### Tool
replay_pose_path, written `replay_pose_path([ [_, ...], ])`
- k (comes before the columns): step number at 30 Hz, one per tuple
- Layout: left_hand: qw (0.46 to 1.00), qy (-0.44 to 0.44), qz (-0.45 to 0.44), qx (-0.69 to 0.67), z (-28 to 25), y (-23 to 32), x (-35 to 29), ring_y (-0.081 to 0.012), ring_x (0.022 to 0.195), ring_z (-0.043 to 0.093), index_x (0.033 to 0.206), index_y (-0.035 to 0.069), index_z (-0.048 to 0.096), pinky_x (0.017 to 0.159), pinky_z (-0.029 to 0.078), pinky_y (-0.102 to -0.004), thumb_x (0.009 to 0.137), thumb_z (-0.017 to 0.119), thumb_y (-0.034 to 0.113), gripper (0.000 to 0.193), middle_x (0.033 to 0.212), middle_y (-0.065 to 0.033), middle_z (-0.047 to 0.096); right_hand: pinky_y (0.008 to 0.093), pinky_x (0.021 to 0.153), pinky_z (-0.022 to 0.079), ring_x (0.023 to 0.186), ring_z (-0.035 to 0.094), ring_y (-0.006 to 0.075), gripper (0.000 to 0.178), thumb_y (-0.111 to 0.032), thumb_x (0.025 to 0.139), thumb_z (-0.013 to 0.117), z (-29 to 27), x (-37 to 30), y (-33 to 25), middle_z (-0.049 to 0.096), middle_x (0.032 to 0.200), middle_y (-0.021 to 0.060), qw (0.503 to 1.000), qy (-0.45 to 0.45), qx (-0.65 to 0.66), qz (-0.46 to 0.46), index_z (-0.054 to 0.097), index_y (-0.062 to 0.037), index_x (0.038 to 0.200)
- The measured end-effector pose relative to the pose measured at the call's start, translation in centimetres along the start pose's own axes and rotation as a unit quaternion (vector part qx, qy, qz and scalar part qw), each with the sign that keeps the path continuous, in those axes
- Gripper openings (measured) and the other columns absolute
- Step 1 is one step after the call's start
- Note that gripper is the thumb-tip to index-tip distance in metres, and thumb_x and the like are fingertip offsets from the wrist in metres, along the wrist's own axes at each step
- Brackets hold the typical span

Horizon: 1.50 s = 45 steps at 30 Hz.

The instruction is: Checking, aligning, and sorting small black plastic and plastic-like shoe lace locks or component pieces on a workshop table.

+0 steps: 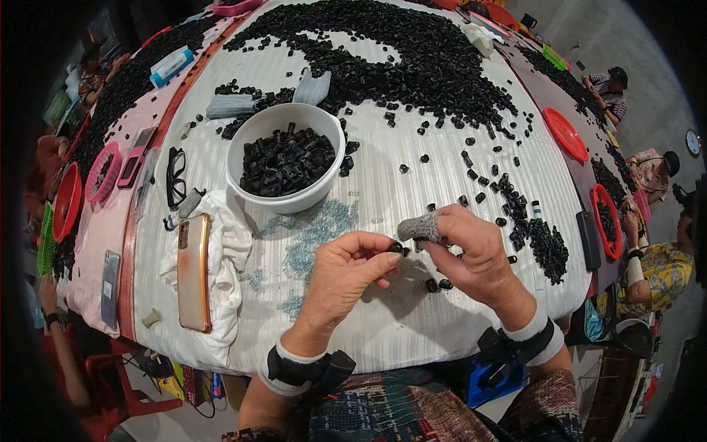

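My left hand [346, 274] pinches a small black plastic part [396, 248] between thumb and forefinger. Just beside it is my right hand [471, 254], with a grey knitted finger cover [421, 227] on the forefinger. Its fingers are curled together, and a dark bit shows under the covered fingertip, too small to make out. A few loose black parts [431, 285] lie on the cloth below the hands. Beyond my left hand, a white bowl [234, 177] holds many such black parts [287, 162].
A large heap of black parts [383, 70] covers the far table. Small piles [549, 250] lie at the right. To the left are a phone [194, 272] on a white cloth [228, 258], eyeglasses [176, 177] and grey knit pieces [230, 106]. Other people work at both side tables.
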<state>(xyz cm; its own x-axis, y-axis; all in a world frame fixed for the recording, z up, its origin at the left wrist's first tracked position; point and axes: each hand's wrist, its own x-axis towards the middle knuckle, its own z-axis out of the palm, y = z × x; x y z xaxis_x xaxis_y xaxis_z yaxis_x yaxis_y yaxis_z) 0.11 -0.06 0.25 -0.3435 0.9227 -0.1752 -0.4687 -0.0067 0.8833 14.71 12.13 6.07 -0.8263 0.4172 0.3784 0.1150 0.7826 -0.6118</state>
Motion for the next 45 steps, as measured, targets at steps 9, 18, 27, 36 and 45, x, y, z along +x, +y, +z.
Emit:
replay_pose_path([
  [9, 0.999, -0.003, 0.019, 0.033, 0.1, -0.2, -0.1, -0.0084, 0.071, 0.063, 0.095, -0.002, 0.064, 0.057, 0.050, -0.0194, 0.082, 0.068, 0.006, 0.016, 0.084, -0.0061, 0.067, 0.0316, 0.059, 0.051, 0.071, 0.062, 0.0257, 0.021, 0.006, 0.073, 0.062, 0.6, 0.3, -1.4, 0.061, 0.085, 0.0122, 1.000, -0.010, 0.003, -0.029, 0.060, -0.0006, 0.093],
  [18, 0.998, -0.001, 0.015, 0.068, 0.2, -0.1, -0.2, -0.0094, 0.068, 0.062, 0.087, 0.000, 0.065, 0.057, 0.050, -0.0207, 0.079, 0.071, 0.004, 0.011, 0.079, -0.0049, 0.066, 0.0347, 0.064, 0.050, 0.077, 0.060, 0.0275, 0.021, 0.006, 0.071, 0.062, 1.2, 0.4, -1.7, 0.058, 0.079, 0.0122, 0.995, -0.020, -0.077, -0.062, 0.059, -0.0012, 0.090],
  [27, 0.999, -0.014, -0.004, 0.029, 0.1, -0.1, -0.1, -0.0109, 0.071, 0.064, 0.096, -0.003, 0.065, 0.057, 0.050, -0.0203, 0.082, 0.069, 0.007, 0.018, 0.083, -0.0077, 0.067, 0.0304, 0.057, 0.050, 0.067, 0.061, 0.0233, 0.019, 0.006, 0.075, 0.062, 2.5, -0.4, -1.2, 0.060, 0.079, 0.0116, 0.998, 0.039, -0.007, 0.041, 0.060, 0.0001, 0.094],
  [36, 1.000, -0.008, 0.010, -0.011, 0.0, -0.2, 0.1, -0.0126, 0.076, 0.066, 0.101, -0.004, 0.063, 0.060, 0.053, -0.0195, 0.084, 0.067, 0.008, 0.021, 0.087, -0.0102, 0.067, 0.0257, 0.061, 0.050, 0.070, 0.062, 0.0140, 0.024, 0.003, 0.078, 0.065, 4.7, -0.9, -0.1, 0.064, 0.084, 0.0090, 0.980, 0.148, 0.118, 0.065, 0.064, -0.0015, 0.101],
  [45, 0.998, -0.015, -0.019, -0.054, -0.1, -0.5, 0.2, -0.0171, 0.079, 0.068, 0.103, -0.005, 0.061, 0.059, 0.056, -0.0196, 0.084, 0.065, 0.004, 0.021, 0.090, -0.0130, 0.067, 0.0265, 0.062, 0.051, 0.069, 0.064, 0.0164, 0.021, 0.003, 0.076, 0.066, 5.2, -1.4, 0.3, 0.064, 0.081, 0.0094, 0.982, 0.158, 0.083, 0.057, 0.064, -0.0018, 0.097],
])
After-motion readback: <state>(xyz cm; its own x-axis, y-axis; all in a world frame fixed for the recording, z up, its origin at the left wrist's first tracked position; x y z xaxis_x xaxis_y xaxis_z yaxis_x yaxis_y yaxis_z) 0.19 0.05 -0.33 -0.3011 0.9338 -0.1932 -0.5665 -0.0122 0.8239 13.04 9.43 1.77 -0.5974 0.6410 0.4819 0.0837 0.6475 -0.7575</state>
